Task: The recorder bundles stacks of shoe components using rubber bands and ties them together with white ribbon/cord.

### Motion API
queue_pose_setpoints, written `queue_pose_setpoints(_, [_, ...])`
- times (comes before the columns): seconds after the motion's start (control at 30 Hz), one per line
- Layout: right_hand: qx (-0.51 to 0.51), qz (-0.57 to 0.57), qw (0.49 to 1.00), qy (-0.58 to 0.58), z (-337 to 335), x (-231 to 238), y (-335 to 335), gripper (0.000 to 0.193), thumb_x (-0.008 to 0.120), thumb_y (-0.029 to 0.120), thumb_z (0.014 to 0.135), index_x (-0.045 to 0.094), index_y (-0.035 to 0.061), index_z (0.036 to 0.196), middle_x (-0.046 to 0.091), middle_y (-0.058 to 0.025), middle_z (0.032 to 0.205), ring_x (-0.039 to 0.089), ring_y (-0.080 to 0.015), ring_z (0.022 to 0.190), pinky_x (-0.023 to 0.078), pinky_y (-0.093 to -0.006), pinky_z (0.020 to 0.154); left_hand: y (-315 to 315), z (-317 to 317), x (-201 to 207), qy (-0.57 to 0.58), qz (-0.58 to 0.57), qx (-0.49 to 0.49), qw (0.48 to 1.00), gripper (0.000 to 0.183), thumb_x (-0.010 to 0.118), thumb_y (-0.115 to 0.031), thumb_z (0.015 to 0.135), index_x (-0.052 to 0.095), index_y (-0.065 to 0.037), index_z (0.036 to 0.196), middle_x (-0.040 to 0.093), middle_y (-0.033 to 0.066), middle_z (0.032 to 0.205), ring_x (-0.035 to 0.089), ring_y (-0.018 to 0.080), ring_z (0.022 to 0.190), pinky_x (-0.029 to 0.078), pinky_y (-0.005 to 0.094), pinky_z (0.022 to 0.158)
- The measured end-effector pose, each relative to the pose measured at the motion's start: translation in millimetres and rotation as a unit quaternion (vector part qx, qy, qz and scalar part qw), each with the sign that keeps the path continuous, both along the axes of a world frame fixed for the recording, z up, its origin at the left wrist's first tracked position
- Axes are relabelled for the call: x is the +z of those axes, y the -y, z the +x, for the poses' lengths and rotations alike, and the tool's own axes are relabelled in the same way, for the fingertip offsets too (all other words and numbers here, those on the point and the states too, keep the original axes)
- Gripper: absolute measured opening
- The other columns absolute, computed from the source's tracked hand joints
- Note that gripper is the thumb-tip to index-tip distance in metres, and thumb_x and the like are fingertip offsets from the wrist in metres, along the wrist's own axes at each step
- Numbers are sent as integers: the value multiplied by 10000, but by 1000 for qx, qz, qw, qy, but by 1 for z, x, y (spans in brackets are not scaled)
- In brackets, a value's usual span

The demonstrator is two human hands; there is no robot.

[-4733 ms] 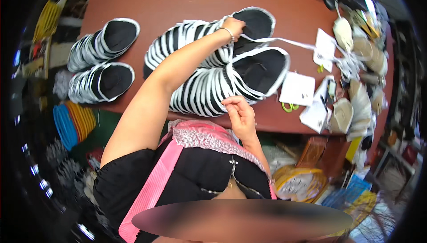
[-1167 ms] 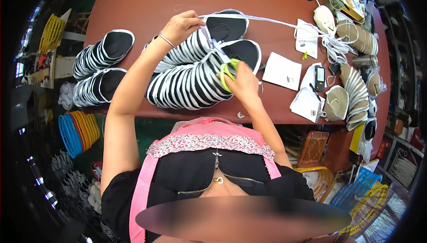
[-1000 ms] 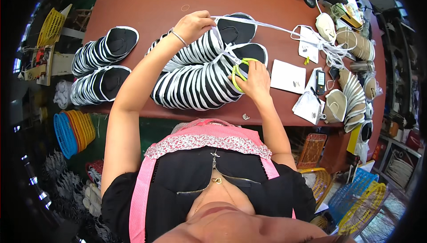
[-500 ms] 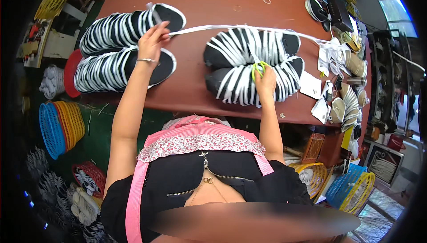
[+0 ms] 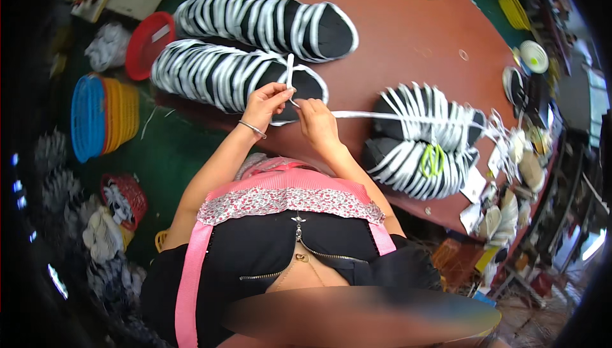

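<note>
My left hand [image 5: 266, 102] pinches the end of a white strap [image 5: 290, 71], which sticks up above the fingers. Close beside it, my right hand [image 5: 317, 122] grips the same strap, and the strap [image 5: 382, 115] runs taut to the right. Both hands hover over the near left stack of black pieces banded in white [image 5: 217, 77]. A second such stack [image 5: 261, 20] lies behind it. At the strap's far end lie two more banded stacks [image 5: 427, 115], and yellow-green scissors [image 5: 433, 160] rest on the nearer one.
The stacks lie on a reddish-brown table [image 5: 395, 42]. Blue and orange baskets [image 5: 105, 115] and a red basket [image 5: 143, 45] sit on the green floor at left. White tags [image 5: 475, 188], shoe parts and a tape roll [image 5: 532, 55] crowd the table's right end.
My right hand has left the scissors on the right stack and come over to my left hand. Both hands now hold the strap by the left stacks.
</note>
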State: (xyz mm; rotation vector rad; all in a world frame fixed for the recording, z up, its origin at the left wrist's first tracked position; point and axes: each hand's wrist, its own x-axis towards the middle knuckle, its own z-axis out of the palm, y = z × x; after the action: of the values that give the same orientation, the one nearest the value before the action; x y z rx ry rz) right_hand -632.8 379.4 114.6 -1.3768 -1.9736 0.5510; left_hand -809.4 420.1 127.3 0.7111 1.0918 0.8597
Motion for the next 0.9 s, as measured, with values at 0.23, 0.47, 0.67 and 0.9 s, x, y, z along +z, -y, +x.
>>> queue_pose_setpoints(0.23, [-149,-116,979,-80,-26,-71,2,270,602,95,952,655,-9,1196,558,-192,899,582,-359,825,478,-433,754,-22,-121,-11,-505,345,96,785,430,735,-148,856,601,-14,1243,612,117,1178,587,261,1072,477,361,918])
queue_pose_setpoints(0.47, [-162,-146,976,-23,-89,-100,-26,175,555,26,885,631,-15,1037,576,-219,973,599,-424,876,503,-487,787,-40,-175,-15,-669,321,-115,660,672,681,-360,883,456,93,1326,502,260,1267,477,432,1179,402,467,1024])
queue_pose_setpoints(0.67, [-142,-120,982,-34,-135,-75,-41,108,566,-29,827,644,-23,902,572,-174,892,608,-385,893,505,-475,774,-38,-204,-19,-654,283,-229,663,1007,735,-526,810,292,187,1368,423,378,1361,417,484,1280,350,484,1089])
queue_pose_setpoints(0.9, [-317,-173,907,-217,-145,-97,-48,182,648,94,822,715,-16,950,688,-273,844,695,-433,844,538,-469,739,-72,-199,-34,-602,107,-273,743,1054,772,-664,717,330,150,1218,499,415,1209,516,517,1166,409,487,1023])
